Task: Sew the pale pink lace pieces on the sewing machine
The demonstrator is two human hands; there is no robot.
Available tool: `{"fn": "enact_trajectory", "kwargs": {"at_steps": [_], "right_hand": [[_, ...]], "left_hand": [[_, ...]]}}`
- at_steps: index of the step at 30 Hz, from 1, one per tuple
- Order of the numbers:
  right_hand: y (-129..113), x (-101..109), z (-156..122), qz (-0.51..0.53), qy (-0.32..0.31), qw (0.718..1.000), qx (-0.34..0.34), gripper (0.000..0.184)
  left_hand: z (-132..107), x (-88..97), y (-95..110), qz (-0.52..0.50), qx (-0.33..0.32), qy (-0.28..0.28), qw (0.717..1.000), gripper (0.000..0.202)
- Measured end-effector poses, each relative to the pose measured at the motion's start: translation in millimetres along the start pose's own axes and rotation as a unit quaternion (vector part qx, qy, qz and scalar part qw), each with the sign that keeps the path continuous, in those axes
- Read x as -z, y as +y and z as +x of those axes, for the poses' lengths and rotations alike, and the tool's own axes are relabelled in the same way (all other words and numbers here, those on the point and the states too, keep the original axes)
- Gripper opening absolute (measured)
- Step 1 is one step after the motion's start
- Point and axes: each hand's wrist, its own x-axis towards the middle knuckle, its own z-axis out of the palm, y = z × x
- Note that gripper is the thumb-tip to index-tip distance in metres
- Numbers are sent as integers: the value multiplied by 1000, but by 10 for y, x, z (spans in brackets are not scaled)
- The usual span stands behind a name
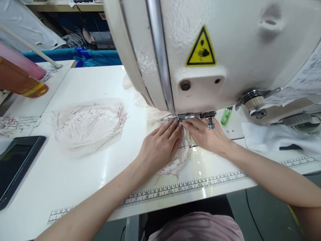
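Observation:
A piece of cream lace fabric [185,147] lies under the head of a sewing machine [200,87], its dotted edge running up toward the needle area. My left hand [160,142] rests flat on this lace, fingers stretched toward the presser foot area. From the other side, my right hand [207,134] reaches in with its fingers extended over the lace edge; the machine's metal parts cover some of the fingertips. Needle and foot are mostly hidden behind the machine head. Left of my hands, a stack of lace pieces [90,125] with loose threads lies on the white table [85,180].
A printed ruler [180,189] runs along the table's front edge. A dark tablet-like device [21,164] lies at the left, below an orange-brown thread cone [20,80]. Green thread snips [226,115] and white cloth [265,135] are at the right.

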Motion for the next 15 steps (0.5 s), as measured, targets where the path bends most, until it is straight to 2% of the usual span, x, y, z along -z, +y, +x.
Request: {"fn": "enact_trajectory", "kwargs": {"at_steps": [4,7,9,11,13,15], "right_hand": [[43,41,12,39,54,997,31,31],[75,32,-2,131,76,983,100,31],[88,1,-20,196,64,969,139,32],[94,-31,-38,239,42,959,148,31],[99,-44,-46,267,20,953,144,30],[104,-32,-45,288,3,947,139,28]], "left_hand": [[9,154,32,11,-13,4,1000,32],[-65,380,86,4,-83,9,997,21],[-176,517,128,10,-180,14,984,14],[-318,600,172,44,-257,4,965,11],[-456,621,214,79,-280,-21,956,14],[-557,596,248,93,-264,-34,960,19]]}}
